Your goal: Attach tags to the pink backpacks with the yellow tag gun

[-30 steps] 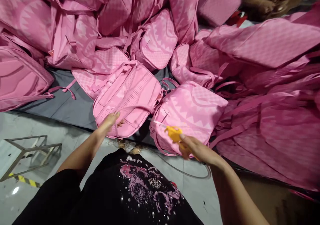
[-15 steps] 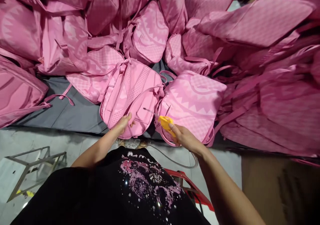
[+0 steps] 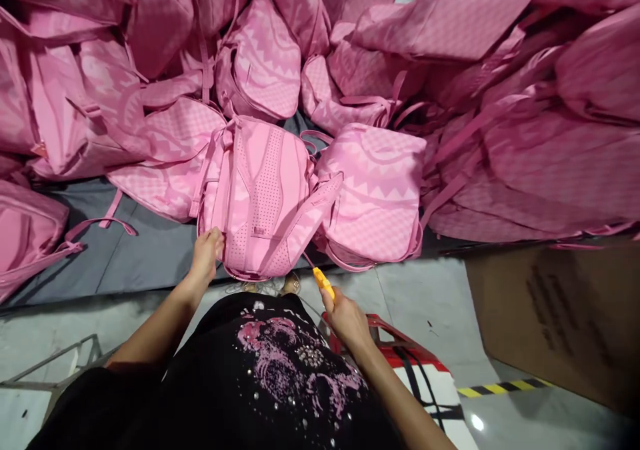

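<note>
A pink backpack [image 3: 265, 190] lies back-side up in front of me, its perforated panel and straps showing. My left hand [image 3: 206, 253] grips its lower left edge with the fingers curled. My right hand [image 3: 345, 317] is closed on a yellow-handled tool [image 3: 323, 281] with a thin metal tip, held just below the backpack's lower right corner. A second pink backpack [image 3: 377, 193] with a zigzag pattern lies right beside it.
Several more pink backpacks are piled all around behind and to both sides. A grey cloth [image 3: 120, 257] covers the floor at left. A cardboard box [image 3: 555, 310] stands at right, a red stool [image 3: 400, 347] under me, a metal frame [image 3: 60, 363] at lower left.
My right hand with the yellow tool pulled back from the zigzag backpack toward my body. My left hand slid to the perforated backpack's left edge and turned it more upright.
</note>
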### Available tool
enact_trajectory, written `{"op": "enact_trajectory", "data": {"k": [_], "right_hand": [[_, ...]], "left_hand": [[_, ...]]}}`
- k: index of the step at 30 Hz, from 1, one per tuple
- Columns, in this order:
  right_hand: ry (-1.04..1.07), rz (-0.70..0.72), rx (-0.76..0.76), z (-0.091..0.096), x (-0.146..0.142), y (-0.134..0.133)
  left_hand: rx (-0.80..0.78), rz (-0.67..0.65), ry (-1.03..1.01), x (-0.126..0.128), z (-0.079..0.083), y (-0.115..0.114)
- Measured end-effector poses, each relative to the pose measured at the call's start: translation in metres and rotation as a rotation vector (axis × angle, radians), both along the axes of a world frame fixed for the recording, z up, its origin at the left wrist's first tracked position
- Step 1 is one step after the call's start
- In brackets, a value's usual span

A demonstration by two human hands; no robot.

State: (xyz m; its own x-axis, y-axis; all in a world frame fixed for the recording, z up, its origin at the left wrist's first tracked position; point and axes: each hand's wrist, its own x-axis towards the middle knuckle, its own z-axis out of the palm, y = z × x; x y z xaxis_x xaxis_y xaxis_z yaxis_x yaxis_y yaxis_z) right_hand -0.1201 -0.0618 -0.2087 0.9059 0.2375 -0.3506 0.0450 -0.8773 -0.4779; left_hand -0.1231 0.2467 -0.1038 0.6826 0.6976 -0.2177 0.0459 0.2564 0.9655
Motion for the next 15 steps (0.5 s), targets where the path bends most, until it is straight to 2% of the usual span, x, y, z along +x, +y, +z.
{"op": "enact_trajectory", "data": {"k": [2,6,10,13,15], "right_hand": [[-0.035,-0.015,-0.044,-0.006,0.000,0.016],[-0.081,-0.030,0.022,-0.021,0.007,0.038],[-0.125,-0.041,0.110,-0.033,0.020,0.054],[-0.137,-0.036,0.125,-0.033,0.030,0.063],[-0.139,-0.036,0.101,-0.029,0.035,0.066]], "left_hand": [[-0.242,-0.041,0.049,0.002,-0.004,0.009],[-0.434,-0.121,-0.056,0.015,-0.009,0.011],[-0.590,-0.390,-0.146,0.026,-0.017,0.022],[-0.614,-0.624,-0.231,0.033,-0.027,0.038],[-0.598,-0.735,-0.252,0.036,-0.033,0.047]]}}
